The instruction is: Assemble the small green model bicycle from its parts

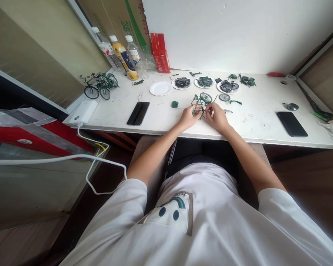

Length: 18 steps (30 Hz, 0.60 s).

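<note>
My left hand (189,117) and my right hand (215,114) meet over the white table (261,107), both pinched on a partly built green model bicycle (201,101) with one wheel showing at its far end. A loose wheel (224,97) and a green curved part (235,102) lie just beyond my right hand. A small green block (174,104) sits left of the bicycle. Paper plates at the back hold parts: black chains (182,82), green frame pieces (205,81), wheels (228,86). One plate (160,88) holds nothing.
Two finished model bicycles (99,85) stand at the table's left end near three bottles (124,55) and a red box (160,53). A black phone (138,113) lies left, another (292,124) right. A white power bank (83,112) trails a cable off the edge.
</note>
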Each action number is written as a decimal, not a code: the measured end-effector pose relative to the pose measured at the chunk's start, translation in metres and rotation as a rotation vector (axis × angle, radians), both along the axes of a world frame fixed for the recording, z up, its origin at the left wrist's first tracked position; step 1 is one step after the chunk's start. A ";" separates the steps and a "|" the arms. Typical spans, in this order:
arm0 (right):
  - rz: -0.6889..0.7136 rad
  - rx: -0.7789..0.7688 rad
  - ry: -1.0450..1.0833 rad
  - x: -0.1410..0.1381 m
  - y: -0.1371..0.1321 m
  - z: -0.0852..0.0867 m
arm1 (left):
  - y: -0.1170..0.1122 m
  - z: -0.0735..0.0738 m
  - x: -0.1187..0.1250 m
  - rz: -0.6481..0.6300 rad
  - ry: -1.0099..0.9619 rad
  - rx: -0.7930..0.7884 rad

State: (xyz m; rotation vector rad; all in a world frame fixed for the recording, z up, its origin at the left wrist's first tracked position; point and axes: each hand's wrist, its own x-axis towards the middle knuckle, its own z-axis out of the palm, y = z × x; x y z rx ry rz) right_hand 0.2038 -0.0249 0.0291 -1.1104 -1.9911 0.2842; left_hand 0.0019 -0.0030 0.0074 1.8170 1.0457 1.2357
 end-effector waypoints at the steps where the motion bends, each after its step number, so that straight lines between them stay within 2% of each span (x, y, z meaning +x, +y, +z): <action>1: 0.002 0.003 0.010 0.000 0.000 0.000 | 0.000 0.000 0.000 -0.003 0.002 0.002; 18: -0.015 0.029 0.007 0.000 0.001 -0.002 | -0.004 0.002 0.000 -0.030 -0.039 -0.011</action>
